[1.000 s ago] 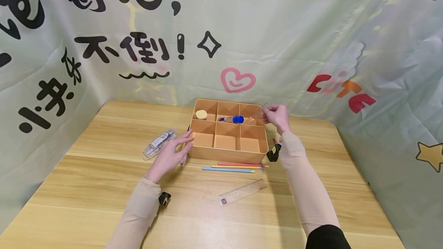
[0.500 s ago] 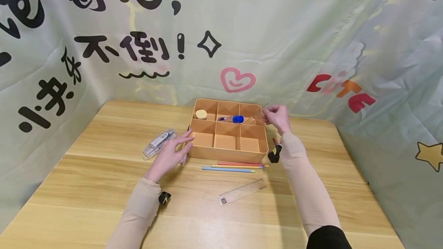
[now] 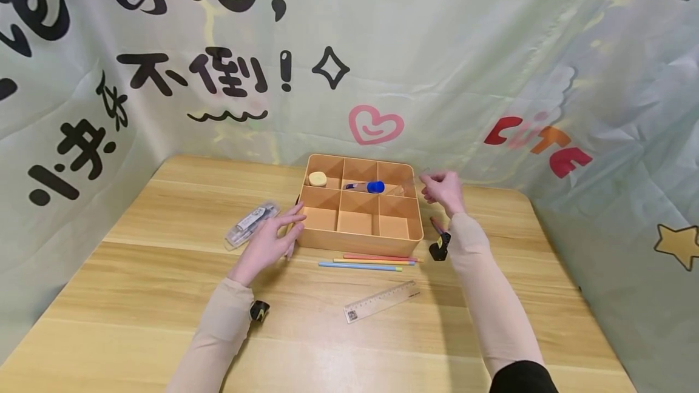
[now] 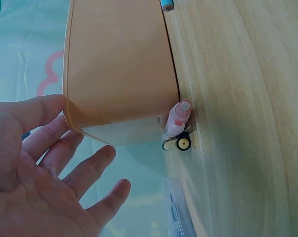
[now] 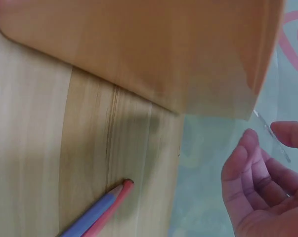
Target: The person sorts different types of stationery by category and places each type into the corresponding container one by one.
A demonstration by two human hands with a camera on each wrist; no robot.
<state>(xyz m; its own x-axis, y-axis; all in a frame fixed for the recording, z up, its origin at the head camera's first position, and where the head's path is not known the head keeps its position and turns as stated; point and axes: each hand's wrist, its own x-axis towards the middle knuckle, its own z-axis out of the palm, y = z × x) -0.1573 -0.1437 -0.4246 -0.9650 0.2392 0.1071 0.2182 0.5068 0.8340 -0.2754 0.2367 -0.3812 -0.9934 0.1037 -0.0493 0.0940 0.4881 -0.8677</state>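
A peach organizer box (image 3: 360,241) with several compartments stands at the back of the table. My left hand (image 3: 269,241) rests its spread fingertips on the box's left front rim, as the left wrist view also shows. My right hand (image 3: 445,191) hovers just off the back right corner, thumb and loosely bent fingers apart. A thin clear plastic piece (image 5: 265,123), its kind unclear, leans out over that corner, between thumb and fingers in the right wrist view. A blue-capped glue stick (image 3: 364,187) lies in the back middle compartment, and a cream rounded block (image 3: 317,179) sits back left.
Several pencils (image 3: 360,268) lie before the box, with a clear ruler (image 3: 382,302) nearer. A transparent case (image 3: 252,225) lies left. A pink pen-like item (image 4: 177,119) sits by the box's left side. Two more pencils (image 5: 105,207) lie to the right. A printed cloth hangs behind.
My right hand has drawn slightly away to the right from the box corner, its fingers parting from the clear plastic piece. The left hand has stayed on the rim.
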